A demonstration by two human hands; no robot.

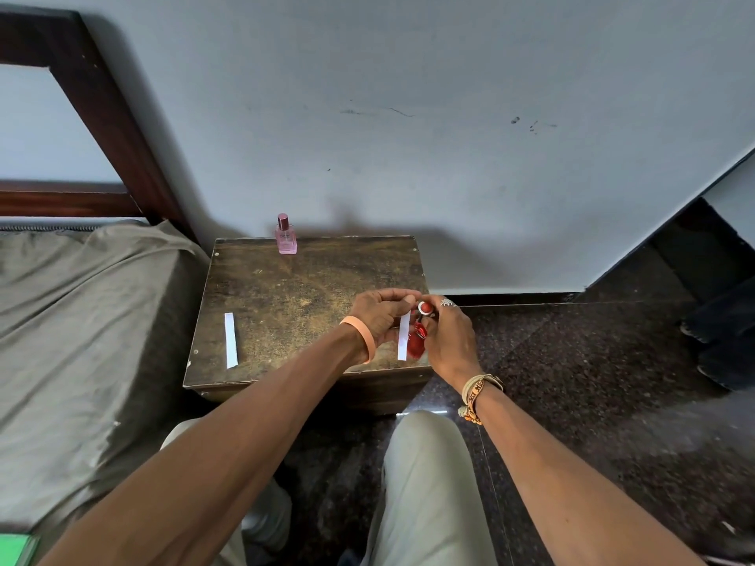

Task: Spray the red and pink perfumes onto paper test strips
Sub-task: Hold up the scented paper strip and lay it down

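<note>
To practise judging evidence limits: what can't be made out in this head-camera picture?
Head view, all:
Print on the small pink glass perfume bottle: too small.
Much of the red glass perfume bottle: hidden behind the right hand.
Green flat object, bottom-left: cut off by frame edge.

Light: soft, even, moderately bright.
Shadows: diffuse, on the wall (380,226) behind your table (294,279).
Edges: your wide lens bends them.
Blur: floor (653,435) lower right smeared.

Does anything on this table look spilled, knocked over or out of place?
Nothing stands out: the pink perfume is upright at the table's far edge, the spare paper strip lies flat, nothing spilled.
</note>
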